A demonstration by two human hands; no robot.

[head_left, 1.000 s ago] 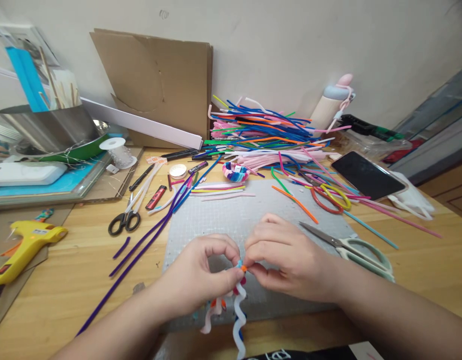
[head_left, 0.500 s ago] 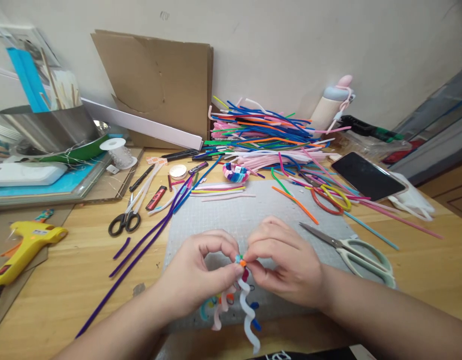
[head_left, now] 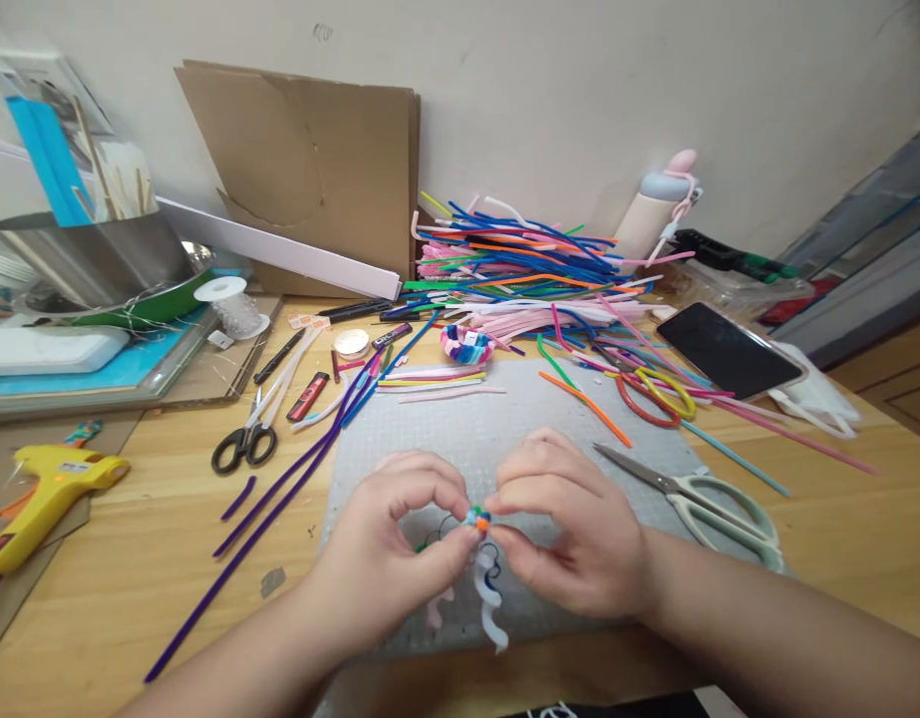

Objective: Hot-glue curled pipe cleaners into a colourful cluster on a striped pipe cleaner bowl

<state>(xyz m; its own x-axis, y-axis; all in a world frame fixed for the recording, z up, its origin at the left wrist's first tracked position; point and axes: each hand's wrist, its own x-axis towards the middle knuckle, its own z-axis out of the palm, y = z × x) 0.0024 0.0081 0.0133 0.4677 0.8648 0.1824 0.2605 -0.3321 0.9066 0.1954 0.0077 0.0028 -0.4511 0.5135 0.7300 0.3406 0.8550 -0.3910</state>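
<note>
Between my two hands, above the grey cutting mat, is a small multicoloured pipe-cleaner piece in blue, green and orange. My left hand pinches its left side between thumb and index finger. On the right side, the thumb and fingers of my right hand are closed at its edge. Below it hang a curly white pipe cleaner and a pale pink curl, with thin dark loops near them. Part of what dangles is hidden behind my left hand.
Green-handled scissors lie right of my right hand. Black-handled scissors, long purple pipe cleaners and a yellow glue gun lie leftward. A pipe-cleaner pile, a bottle and a phone are farther back.
The hanging curls have swung and turned; the white one now reaches less far down, and the turquoise one is out of sight. Both hands keep their pinch on the small piece.
</note>
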